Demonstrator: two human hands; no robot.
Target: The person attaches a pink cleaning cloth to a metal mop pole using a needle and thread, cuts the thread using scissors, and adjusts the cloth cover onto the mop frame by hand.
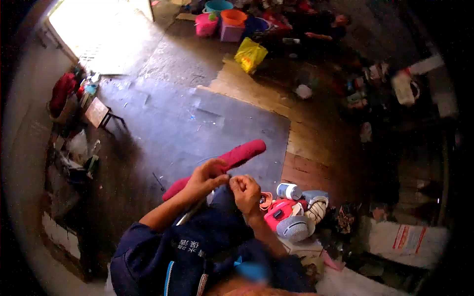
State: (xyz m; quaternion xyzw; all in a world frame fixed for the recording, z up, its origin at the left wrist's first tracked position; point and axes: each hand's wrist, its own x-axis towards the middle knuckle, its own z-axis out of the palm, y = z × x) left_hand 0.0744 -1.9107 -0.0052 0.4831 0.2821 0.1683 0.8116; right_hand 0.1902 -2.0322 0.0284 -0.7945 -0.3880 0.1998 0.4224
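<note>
My left hand (210,176) is over my lap, thumb and fingers drawn together towards the right. Just beside it my right hand (246,191) is closed in a pinch, the fingertips of the two hands almost meeting. Whatever is between those fingertips is too small to make out. A long, rounded dark-red padded fabric roll (245,152) lies slantwise beneath and beyond my hands. My left hand covers its middle, and whether it grips the roll I cannot tell.
At my right stand a white tub (289,191), a red container (281,213) and a grey-blue rounded item (295,228). A low stool (98,113) is at the left. Buckets (233,18) and a yellow bag (251,55) stand far off, near another person (335,30).
</note>
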